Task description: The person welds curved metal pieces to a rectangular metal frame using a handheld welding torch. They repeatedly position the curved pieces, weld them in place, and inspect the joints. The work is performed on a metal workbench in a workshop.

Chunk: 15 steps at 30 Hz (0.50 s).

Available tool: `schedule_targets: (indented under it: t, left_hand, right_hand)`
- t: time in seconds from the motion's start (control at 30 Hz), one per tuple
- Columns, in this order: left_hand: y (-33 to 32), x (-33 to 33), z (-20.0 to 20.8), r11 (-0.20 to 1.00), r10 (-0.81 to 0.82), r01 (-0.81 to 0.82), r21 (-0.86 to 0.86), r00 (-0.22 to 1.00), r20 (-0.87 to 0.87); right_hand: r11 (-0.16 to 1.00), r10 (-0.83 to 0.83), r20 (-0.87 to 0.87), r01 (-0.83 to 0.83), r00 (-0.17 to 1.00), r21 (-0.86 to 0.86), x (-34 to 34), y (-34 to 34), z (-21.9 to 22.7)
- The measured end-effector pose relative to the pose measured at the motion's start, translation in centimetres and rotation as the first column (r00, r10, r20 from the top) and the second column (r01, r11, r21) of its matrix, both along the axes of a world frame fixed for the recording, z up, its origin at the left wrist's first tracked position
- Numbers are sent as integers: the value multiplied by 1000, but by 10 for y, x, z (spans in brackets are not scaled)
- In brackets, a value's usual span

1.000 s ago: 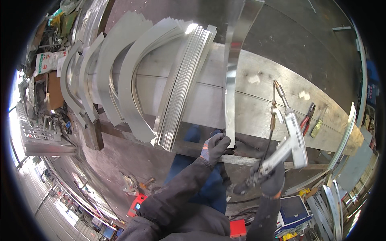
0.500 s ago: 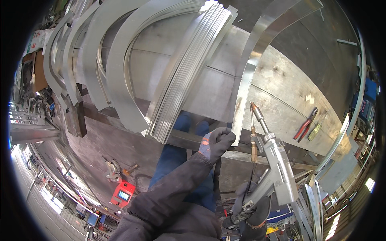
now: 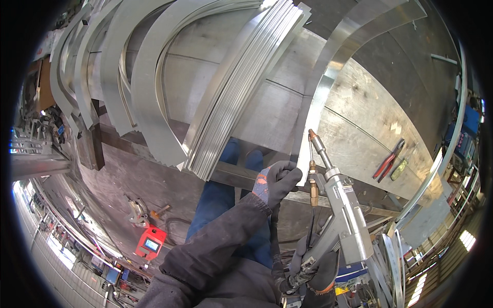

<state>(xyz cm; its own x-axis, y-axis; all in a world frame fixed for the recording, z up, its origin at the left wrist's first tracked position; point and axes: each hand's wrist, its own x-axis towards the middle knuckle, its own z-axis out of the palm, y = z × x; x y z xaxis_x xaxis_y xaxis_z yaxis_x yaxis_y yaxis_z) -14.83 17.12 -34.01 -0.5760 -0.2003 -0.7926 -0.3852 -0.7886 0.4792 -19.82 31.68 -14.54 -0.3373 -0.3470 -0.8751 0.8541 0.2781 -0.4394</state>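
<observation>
My left hand (image 3: 280,182), in a dark grey glove with orange marks, is closed on the near end of a bent, shiny metal strip (image 3: 314,115). This strip curves away to the far right. My right hand (image 3: 322,272), also gloved, is wrapped round the grip of a silver welding gun (image 3: 345,205) and is partly hidden by it. The gun's copper-coloured nozzle (image 3: 312,134) points away from me, its tip at the strip's right edge. Whether the tip touches the metal I cannot tell. A thin tube with a brass fitting runs along the gun's left side.
On the metal worktable (image 3: 359,97) lie red-handled pliers (image 3: 389,160) and a yellow-green tool (image 3: 400,168) at the right. A thick stack of metal strips (image 3: 241,92) stands left of centre, with several curved metal pieces (image 3: 154,77) beyond it. A red device with a screen (image 3: 150,242) sits low left.
The welding gun has shifted left with my right hand, bringing its nozzle from beside the strip to the strip's edge. My left hand keeps its hold on the strip.
</observation>
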Motion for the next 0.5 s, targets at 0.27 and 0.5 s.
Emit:
schedule_targets:
  t: [0.27, 0.5]
  left_hand:
    - [-4, -2, 7, 1000, 8, -8, -16, 1000, -1]
    - [-6, -2, 10, 999, 0, 0, -39, 1000, -10]
  right_hand:
    - [978, 136, -4, -133, 991, 158, 0, -7, 6]
    - [969, 173, -48, -161, 984, 185, 5, -3, 5]
